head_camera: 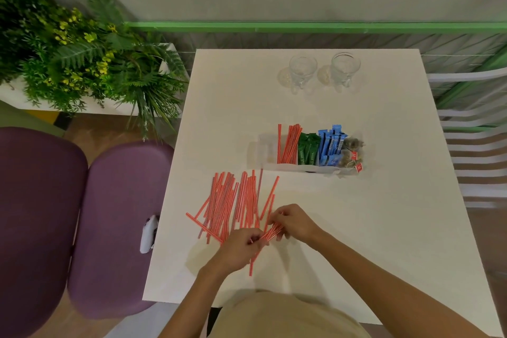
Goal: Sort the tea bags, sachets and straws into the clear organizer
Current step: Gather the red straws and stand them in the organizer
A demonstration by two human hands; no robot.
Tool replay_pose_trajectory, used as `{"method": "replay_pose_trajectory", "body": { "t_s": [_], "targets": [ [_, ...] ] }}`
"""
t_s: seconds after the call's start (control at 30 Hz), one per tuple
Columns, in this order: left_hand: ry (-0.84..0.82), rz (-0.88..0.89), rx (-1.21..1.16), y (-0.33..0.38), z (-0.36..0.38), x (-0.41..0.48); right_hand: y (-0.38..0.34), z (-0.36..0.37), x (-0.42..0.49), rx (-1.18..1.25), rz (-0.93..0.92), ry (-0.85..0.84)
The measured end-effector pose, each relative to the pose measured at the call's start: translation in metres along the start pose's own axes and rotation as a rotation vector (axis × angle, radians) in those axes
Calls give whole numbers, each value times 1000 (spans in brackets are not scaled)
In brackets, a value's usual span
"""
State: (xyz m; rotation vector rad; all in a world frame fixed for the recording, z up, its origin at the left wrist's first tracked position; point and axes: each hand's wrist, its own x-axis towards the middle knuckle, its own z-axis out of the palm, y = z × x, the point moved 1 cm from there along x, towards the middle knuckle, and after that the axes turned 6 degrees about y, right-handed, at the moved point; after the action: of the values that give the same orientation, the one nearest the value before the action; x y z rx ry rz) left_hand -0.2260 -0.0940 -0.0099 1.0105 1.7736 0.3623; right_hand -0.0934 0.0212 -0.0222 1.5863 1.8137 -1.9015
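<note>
The loose straws [233, 206] are thin, red with pale stripes, fanned out on the white table [356, 228] at 11 o'clock from the hands. The left hand [241, 248] and right hand [295, 223] both have their fingers curled tight on a small bundle [271, 234] of them. The clear organizer [267, 149] sits at 1 o'clock. Going 9 to 3 o'clock it holds more straws [288, 143], green sachets [308, 148], blue sachets [332, 145] and tea bags [352, 151].
</note>
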Motion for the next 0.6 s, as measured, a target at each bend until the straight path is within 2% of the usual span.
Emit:
{"method": "replay_pose_trajectory", "body": {
  "t_s": [0.13, 0.3, 0.43, 0.6],
  "targets": [
    [16, -13, 51, 2, -12, 1, -3, -2, -4, 232, 53, -19],
    [-3, -9, 86, 8, -20, 2, -11, -5, -15, 479, 129, -134],
    [19, 21, 104, 12, -23, 1, -10, -7, -19, 528, 168, -180],
    [127, 48, 65, 15, -29, 0, -9, -8, -19, 561, 144, -138]
  ]
}}
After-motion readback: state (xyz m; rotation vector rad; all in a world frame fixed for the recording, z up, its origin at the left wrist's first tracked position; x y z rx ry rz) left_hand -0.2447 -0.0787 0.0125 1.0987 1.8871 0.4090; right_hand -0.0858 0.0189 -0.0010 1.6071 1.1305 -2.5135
